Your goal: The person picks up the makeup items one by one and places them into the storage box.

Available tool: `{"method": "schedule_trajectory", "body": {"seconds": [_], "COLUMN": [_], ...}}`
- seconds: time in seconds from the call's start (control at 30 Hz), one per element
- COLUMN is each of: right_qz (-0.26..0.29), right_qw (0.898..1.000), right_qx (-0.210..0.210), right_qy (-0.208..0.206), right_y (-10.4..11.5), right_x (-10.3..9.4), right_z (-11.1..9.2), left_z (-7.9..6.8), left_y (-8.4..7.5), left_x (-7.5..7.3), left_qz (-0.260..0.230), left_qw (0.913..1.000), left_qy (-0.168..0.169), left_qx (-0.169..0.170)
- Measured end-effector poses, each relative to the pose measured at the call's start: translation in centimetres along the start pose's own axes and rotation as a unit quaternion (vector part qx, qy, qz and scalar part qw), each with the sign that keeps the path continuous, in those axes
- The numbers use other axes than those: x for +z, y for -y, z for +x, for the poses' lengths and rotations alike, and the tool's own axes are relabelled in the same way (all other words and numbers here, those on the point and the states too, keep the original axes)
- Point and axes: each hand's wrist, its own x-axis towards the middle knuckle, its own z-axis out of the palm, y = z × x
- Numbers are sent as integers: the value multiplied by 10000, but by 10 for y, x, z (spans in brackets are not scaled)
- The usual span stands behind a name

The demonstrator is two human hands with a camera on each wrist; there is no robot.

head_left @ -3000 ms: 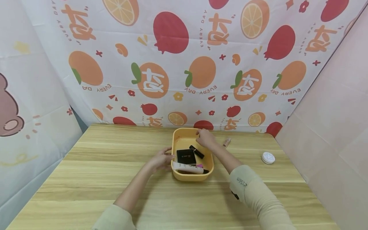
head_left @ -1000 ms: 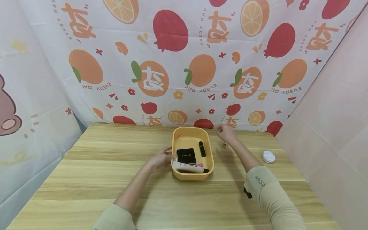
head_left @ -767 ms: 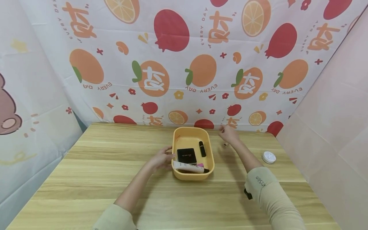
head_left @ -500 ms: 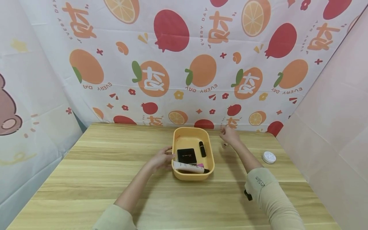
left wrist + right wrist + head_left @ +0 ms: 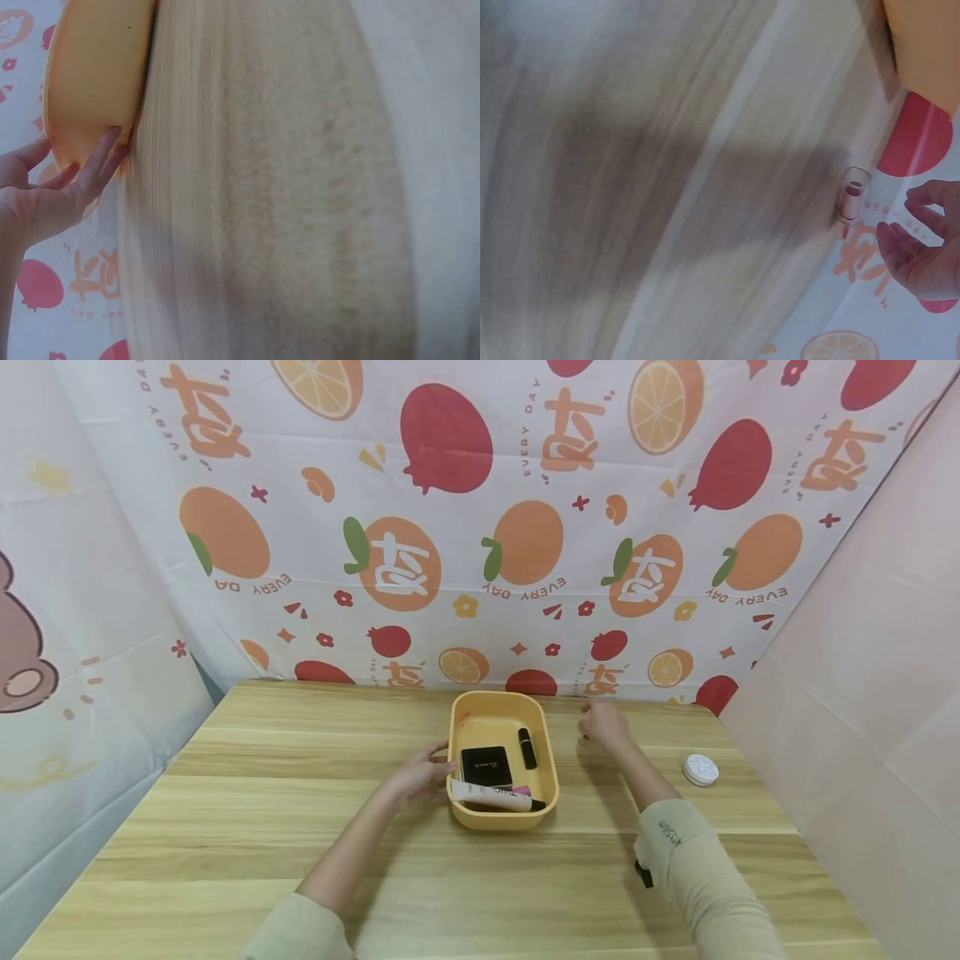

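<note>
My left hand (image 5: 420, 777) rests at the left side of a yellow plastic bin (image 5: 502, 821), fingers fairly straight against its outer wall and thumb by the rim. In the bin lie a black square compact (image 5: 486, 767), a black lipstick tube (image 5: 527, 748) along the right wall and a pale squeeze tube (image 5: 491, 795) across the near end, a bit of pink under it. To the right of the bin, my right hand (image 5: 606, 725) hovers with loosely bent fingers, nothing between them. Close by its fingertips a clear-capped pinkish lip tube (image 5: 851, 196) shows in the right wrist view; the hand hides it from the head camera.
A round white tin with a star lid (image 5: 701, 770) sits at the right on the wooden table (image 5: 337, 727). A fruit-printed cloth (image 5: 480, 568) hangs behind the table's back edge; pale cloths hang on both sides.
My right hand has left the bin for its right side, lately shifting a little right and nearer. The black lipstick tube now lies along the right wall instead of slanting by the compact.
</note>
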Motion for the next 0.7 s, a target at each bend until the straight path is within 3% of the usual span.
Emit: {"method": "schedule_trajectory", "body": {"seconds": [0.33,0.7], "right_qz": [8,-29], "right_qw": [9997,9987], "right_qx": [227,439], "right_qy": [41,259], "right_y": [-9,-9], "right_x": [19,26], "right_z": [-4,-5], "left_z": [-1,-1], "left_y": [-1,-1], "left_x": [0,-1], "left_qz": [-35,-89], "left_qw": [10000,10000], "left_qy": [-7,33], "left_qx": [-36,1]}}
